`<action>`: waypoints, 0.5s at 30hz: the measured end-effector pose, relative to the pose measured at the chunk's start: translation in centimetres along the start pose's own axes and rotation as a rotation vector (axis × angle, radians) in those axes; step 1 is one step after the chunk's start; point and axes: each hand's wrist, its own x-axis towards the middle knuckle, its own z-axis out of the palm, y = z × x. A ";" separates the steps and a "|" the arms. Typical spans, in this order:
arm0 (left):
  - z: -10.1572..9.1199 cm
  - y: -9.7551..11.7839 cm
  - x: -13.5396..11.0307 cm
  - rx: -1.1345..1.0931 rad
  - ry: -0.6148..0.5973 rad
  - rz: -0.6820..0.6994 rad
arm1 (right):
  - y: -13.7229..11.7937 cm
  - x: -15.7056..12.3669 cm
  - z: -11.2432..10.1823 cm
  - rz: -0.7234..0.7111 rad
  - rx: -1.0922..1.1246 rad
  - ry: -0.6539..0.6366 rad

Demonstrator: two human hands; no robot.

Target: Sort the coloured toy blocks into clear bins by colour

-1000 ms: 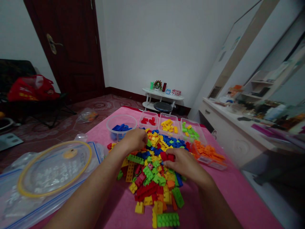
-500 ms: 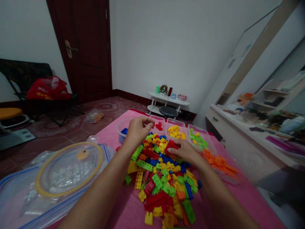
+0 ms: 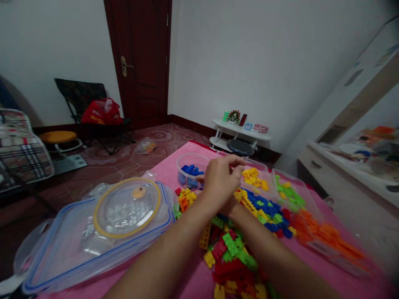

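Observation:
My left hand (image 3: 222,179) hovers over the far side of a heap of mixed toy building bricks (image 3: 232,245), in front of the box of yellow bricks (image 3: 254,177). Its thumb and fingers are curled together; what lies between them is hidden. My right forearm crosses beneath the left wrist. Most of my right hand (image 3: 200,178) is covered by the left, with only fingertips showing at the rim of a round clear tub (image 3: 180,167). Blue bricks (image 3: 191,170) lie in that tub.
Clear boxes hold green bricks (image 3: 289,193) and orange bricks (image 3: 327,236) at the right. Blue-edged lids (image 3: 67,253) and a round yellow-rimmed lid (image 3: 127,207) lie stacked on the left, on the pink cloth (image 3: 170,166). A low white table (image 3: 237,129) stands beyond.
The view has turned left. My right hand has gone from the heap across to the left, under my left wrist, to the blue tub. The red brick it held is out of sight.

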 end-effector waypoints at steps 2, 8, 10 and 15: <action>1.0 1.2 -1.0 0.014 -0.057 0.061 | -1.8 0.1 1.9 -0.074 -0.003 -0.170; 2.5 2.5 -2.8 0.030 -0.198 0.170 | -4.3 0.7 3.4 -0.105 -0.092 -0.579; 2.5 2.5 -2.9 0.031 -0.207 0.174 | -4.5 0.8 3.2 -0.102 -0.132 -0.600; 2.1 2.8 -3.1 0.065 -0.221 0.134 | -4.1 0.2 2.6 -0.131 -0.296 -0.529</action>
